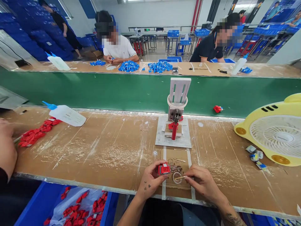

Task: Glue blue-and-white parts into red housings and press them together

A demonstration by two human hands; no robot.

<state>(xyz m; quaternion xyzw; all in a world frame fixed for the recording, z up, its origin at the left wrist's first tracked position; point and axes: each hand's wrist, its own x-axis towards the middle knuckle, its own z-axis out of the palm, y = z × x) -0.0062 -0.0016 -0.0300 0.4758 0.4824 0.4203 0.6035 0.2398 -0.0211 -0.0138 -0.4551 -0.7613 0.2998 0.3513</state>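
Between the thumb and fingers of my left hand (151, 180) is a small red plastic part (164, 169) with a grey edge. My right hand (203, 180) pinches a thin wooden stick (181, 177), its tip inside a small round clear dish (177, 178). The dish sits on a cardboard pad (175, 186) held down by white tape strips. Just behind it lies a cluster of small shiny round pieces (176, 169), too small to name. Another wooden stick (179, 160) rests farther up the pad. Beyond the pad stands a press fixture (177, 110) with a red handle.
A yellow fan (279, 133) lies at the right beside several small grey-blue parts (256, 157). To the left are a white squeeze bottle (67, 114), a red parts pile (39, 131) and a co-worker's arm (7, 150). A blue bin (35, 207) stands below the table edge.
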